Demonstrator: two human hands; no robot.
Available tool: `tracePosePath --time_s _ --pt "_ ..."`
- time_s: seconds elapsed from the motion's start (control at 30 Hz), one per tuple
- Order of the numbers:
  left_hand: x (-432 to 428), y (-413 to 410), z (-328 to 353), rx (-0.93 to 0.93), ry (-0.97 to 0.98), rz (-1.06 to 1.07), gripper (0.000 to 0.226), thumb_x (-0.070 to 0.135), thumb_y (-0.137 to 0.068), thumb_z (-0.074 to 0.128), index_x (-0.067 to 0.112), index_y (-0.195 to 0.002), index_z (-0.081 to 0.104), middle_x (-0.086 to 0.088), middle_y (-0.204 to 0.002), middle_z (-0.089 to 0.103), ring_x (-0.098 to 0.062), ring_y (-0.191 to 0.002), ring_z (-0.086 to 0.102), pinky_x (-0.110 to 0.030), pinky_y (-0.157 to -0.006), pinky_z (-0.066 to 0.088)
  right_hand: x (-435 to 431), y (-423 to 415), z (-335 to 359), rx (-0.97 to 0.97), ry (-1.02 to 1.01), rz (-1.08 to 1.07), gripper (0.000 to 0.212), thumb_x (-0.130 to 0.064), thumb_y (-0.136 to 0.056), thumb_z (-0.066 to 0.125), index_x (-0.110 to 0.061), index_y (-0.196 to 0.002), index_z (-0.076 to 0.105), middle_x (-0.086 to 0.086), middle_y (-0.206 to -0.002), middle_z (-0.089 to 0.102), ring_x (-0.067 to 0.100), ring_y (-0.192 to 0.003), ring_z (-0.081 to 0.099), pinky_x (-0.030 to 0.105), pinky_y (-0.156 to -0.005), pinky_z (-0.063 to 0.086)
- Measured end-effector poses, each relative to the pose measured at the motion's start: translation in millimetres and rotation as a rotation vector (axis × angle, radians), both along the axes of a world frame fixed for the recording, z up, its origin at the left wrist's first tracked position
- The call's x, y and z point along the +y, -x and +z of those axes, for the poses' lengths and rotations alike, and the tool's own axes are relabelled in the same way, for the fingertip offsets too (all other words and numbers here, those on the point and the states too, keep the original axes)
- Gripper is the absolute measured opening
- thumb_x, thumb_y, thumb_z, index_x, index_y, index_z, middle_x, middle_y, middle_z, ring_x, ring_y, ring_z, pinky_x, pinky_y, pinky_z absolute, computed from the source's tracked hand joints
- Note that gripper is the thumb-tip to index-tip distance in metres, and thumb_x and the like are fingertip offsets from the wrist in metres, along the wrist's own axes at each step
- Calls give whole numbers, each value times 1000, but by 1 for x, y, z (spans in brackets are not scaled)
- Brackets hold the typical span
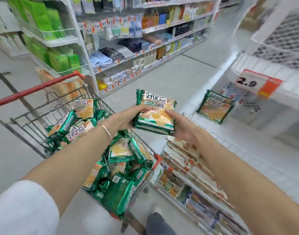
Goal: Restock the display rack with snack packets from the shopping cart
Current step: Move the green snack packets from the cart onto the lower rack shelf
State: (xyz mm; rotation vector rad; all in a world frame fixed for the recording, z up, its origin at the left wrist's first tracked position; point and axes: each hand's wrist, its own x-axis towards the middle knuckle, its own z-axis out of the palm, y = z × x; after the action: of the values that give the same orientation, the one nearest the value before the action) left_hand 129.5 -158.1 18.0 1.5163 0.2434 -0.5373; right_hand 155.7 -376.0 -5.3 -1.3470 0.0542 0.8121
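Observation:
Both hands hold a small stack of green snack packets [155,112] in mid-air between the cart and the rack. My left hand [128,117] grips the stack's left side, and my right hand [181,126] grips its right side with the thumb on top. The wire shopping cart [35,116] with a red handle stands at the left, filled with several of the same green packets [118,168]. To the right is the white display rack [247,133], where a few green packets [214,107] stand leaning on a shelf.
A price tag reading 2.9 [252,82] hangs on the rack's upper shelf edge. Lower rack shelves [192,177] hold orange and white packets. Store shelving [128,48] with assorted goods lines the far side of the aisle. My foot [158,221] is on the floor beside the cart.

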Motion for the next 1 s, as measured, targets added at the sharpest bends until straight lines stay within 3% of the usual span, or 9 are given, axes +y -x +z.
tracePosePath --time_s 0.07,0.23,0.33,0.4,0.63,0.7,0.8,0.87,1.0 --pt "-43 -28 10 -54 -80 -116 29 37 -92 64 15 -111 64 -7 -104 72 -22 -94 67 -33 -82 57 -42 -2 9 -46 -23 -137 65 -46 -89 62 -8 -141 51 17 -134 62 30 -114 62 40 -97 51" --pt "-144 -80 25 -218 -165 -261 29 28 -90 70 14 -114 62 -1 -98 70 -11 -81 67 -19 -58 53 -136 -2 24 -172 55 -409 46 -40 -93 58 -12 -130 61 9 -125 68 23 -106 67 34 -92 55" --pt "-192 -103 24 -282 -133 -352 15 16 -88 72 14 -100 62 1 -85 70 -9 -71 67 -18 -61 53 -177 -10 22 -224 126 -531 24 -33 -96 58 -15 -110 67 0 -101 75 17 -94 69 29 -91 52" --pt "-215 -120 14 -342 -110 -403 26 10 -81 77 13 -103 64 -4 -96 74 -17 -86 71 -24 -76 55 -198 -18 16 -250 165 -579 19 -27 -96 59 -14 -107 67 -4 -90 77 13 -85 71 23 -78 54" --pt "-258 -182 -38 -455 -421 -441 67 29 -61 87 17 -122 63 3 -110 72 -17 -104 68 -37 -99 53 -239 -68 -34 -266 256 -665 39 -5 -87 70 -11 -124 59 1 -102 73 14 -93 71 22 -70 54" --pt "-260 -194 -57 -513 -712 -503 104 58 -47 80 25 -141 51 4 -125 67 -21 -119 60 -45 -109 42 -242 -83 -58 -237 261 -645 54 -1 -82 74 -11 -131 55 5 -114 73 24 -110 67 33 -85 54" --pt "-253 -209 -79 -686 -1100 -547 98 72 -59 77 31 -143 49 0 -136 56 -26 -134 43 -51 -116 26 -238 -99 -87 -157 280 -549 48 1 -85 72 -10 -129 57 8 -120 71 22 -107 67 31 -81 55" --pt "-247 -215 -88 -798 -1122 -480 103 66 -62 81 32 -150 39 -3 -145 47 -26 -137 38 -53 -118 23 -234 -111 -102 -120 250 -573 51 3 -82 74 -7 -130 56 11 -121 70 24 -107 68 34 -83 57" --pt "-247 -227 -96 -860 -1099 -564 127 58 -61 85 34 -159 8 -3 -166 14 -25 -152 16 -58 -122 10 -219 -141 -116 -145 262 -642 98 -11 -46 90 -8 -135 49 9 -113 73 24 -101 72 44 -85 60"
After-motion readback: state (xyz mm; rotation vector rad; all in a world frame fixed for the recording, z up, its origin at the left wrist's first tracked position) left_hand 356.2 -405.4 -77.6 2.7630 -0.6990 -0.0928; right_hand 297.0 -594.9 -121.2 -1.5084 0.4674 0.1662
